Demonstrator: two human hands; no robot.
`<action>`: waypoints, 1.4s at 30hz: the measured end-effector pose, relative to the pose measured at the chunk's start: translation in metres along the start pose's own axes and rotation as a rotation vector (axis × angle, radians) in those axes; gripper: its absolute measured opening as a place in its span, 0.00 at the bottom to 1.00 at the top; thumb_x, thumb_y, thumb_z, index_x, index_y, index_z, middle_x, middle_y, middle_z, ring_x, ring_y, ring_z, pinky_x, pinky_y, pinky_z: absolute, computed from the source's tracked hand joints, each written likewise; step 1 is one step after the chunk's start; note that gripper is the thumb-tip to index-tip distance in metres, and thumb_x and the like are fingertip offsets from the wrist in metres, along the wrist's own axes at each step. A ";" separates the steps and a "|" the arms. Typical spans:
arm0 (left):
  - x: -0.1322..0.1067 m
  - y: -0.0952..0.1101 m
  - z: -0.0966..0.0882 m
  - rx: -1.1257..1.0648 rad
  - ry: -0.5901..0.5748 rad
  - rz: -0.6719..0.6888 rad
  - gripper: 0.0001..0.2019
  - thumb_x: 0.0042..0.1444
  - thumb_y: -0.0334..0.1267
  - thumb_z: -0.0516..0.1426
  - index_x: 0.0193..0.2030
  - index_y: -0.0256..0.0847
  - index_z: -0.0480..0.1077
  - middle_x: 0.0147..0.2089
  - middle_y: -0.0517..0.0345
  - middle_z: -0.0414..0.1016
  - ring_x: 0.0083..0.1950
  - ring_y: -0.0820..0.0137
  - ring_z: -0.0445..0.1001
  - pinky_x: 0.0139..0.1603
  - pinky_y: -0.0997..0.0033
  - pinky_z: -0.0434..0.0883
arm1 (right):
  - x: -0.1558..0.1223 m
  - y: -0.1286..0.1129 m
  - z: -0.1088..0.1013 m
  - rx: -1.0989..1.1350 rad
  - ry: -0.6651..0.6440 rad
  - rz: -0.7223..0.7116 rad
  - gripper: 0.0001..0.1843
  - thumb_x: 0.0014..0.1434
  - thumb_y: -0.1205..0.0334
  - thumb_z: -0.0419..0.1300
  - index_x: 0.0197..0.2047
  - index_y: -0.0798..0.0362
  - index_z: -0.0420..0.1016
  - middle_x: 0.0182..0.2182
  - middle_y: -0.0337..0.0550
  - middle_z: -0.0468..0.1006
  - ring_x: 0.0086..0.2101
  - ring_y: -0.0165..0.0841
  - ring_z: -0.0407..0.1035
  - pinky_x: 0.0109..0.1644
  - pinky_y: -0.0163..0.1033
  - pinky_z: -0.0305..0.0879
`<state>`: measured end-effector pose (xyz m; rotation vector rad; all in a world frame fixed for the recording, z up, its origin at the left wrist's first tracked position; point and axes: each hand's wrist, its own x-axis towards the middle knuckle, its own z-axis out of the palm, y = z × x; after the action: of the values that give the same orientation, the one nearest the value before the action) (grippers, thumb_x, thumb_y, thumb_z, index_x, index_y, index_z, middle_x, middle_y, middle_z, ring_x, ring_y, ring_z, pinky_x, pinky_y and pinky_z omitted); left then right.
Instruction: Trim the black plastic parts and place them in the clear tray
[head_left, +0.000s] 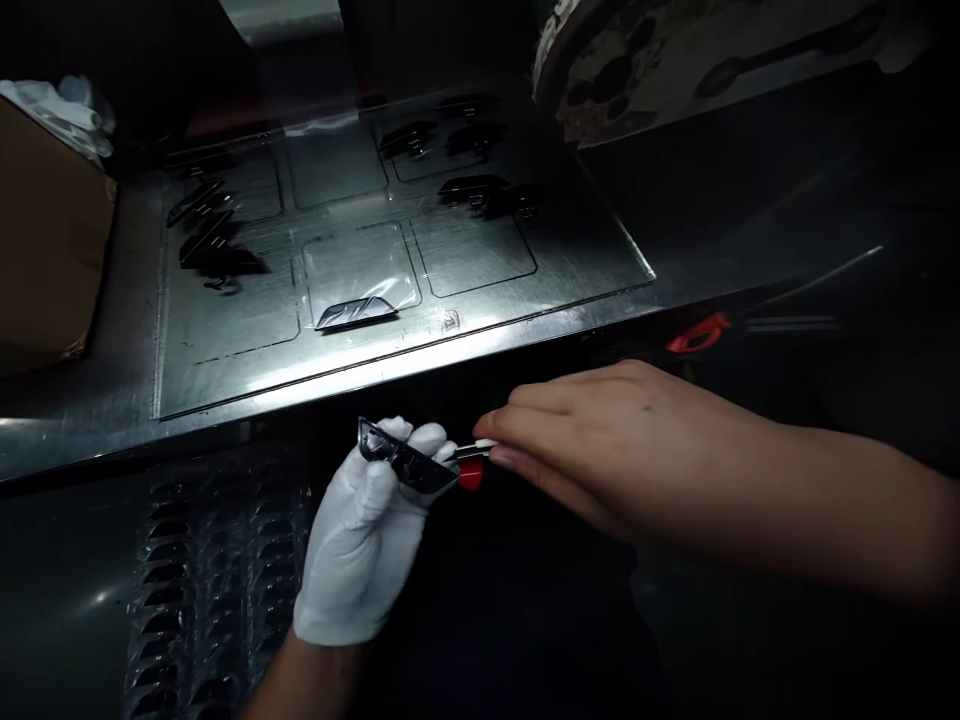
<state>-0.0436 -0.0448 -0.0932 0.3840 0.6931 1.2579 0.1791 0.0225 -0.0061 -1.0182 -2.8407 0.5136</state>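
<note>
My left hand [360, 540], in a white glove, grips a small glossy black plastic part [405, 462] below the front edge of a metal work surface [225, 340]. My bare right hand [600, 440] holds a small red-handled knife [471, 466] by its tip end, its blade touching the right end of the black part. On the surface lies one similar part in clear film [354, 312], and several bare black parts [214, 250] rest in marked squares further back.
A cardboard box [45, 250] with white gloves [64, 110] on top stands at the left. A clear blister tray [202, 600] with rows of pockets sits below left. A red tool [697, 335] lies in the dark to the right. A round worn object [675, 60] is at the back right.
</note>
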 end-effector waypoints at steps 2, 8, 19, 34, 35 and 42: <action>0.000 -0.001 0.001 0.014 0.009 0.006 0.10 0.68 0.39 0.58 0.52 0.45 0.77 0.50 0.59 0.85 0.53 0.68 0.81 0.63 0.62 0.75 | 0.000 -0.002 0.002 -0.026 -0.004 0.001 0.14 0.75 0.57 0.50 0.50 0.48 0.77 0.34 0.37 0.79 0.29 0.33 0.72 0.32 0.39 0.61; 0.000 -0.001 0.005 0.046 0.019 0.020 0.10 0.69 0.40 0.57 0.52 0.44 0.77 0.49 0.59 0.85 0.52 0.67 0.82 0.62 0.64 0.76 | 0.000 0.000 0.002 -0.094 -0.030 -0.014 0.08 0.68 0.64 0.58 0.48 0.46 0.77 0.33 0.34 0.78 0.30 0.33 0.73 0.30 0.39 0.59; -0.003 -0.003 0.008 0.107 0.105 0.036 0.09 0.66 0.38 0.60 0.51 0.45 0.78 0.49 0.55 0.85 0.50 0.65 0.84 0.58 0.63 0.79 | -0.005 0.001 0.007 -0.137 -0.051 -0.038 0.10 0.69 0.64 0.58 0.51 0.46 0.77 0.31 0.34 0.78 0.29 0.33 0.71 0.26 0.39 0.47; -0.006 -0.012 0.018 0.278 0.245 0.230 0.09 0.62 0.33 0.64 0.48 0.45 0.78 0.48 0.59 0.85 0.53 0.67 0.82 0.61 0.65 0.77 | -0.002 -0.017 0.008 -0.170 -0.071 0.021 0.11 0.59 0.72 0.61 0.45 0.53 0.78 0.30 0.37 0.76 0.28 0.37 0.71 0.25 0.40 0.42; -0.007 -0.013 0.018 0.291 0.259 0.244 0.09 0.61 0.33 0.65 0.48 0.45 0.78 0.48 0.59 0.85 0.53 0.66 0.82 0.61 0.64 0.77 | -0.001 -0.019 0.008 -0.171 -0.066 0.024 0.10 0.60 0.72 0.60 0.44 0.53 0.78 0.31 0.38 0.76 0.28 0.37 0.72 0.25 0.41 0.43; -0.004 -0.012 0.017 0.266 0.457 0.150 0.14 0.54 0.38 0.70 0.48 0.47 0.79 0.46 0.58 0.86 0.49 0.65 0.84 0.54 0.72 0.80 | -0.006 0.002 0.001 -0.087 0.041 0.100 0.13 0.72 0.61 0.53 0.53 0.50 0.77 0.35 0.40 0.78 0.34 0.35 0.73 0.32 0.40 0.58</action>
<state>-0.0243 -0.0502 -0.0869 0.3732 1.2478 1.4153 0.1851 0.0200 -0.0078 -1.1759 -2.8095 0.3745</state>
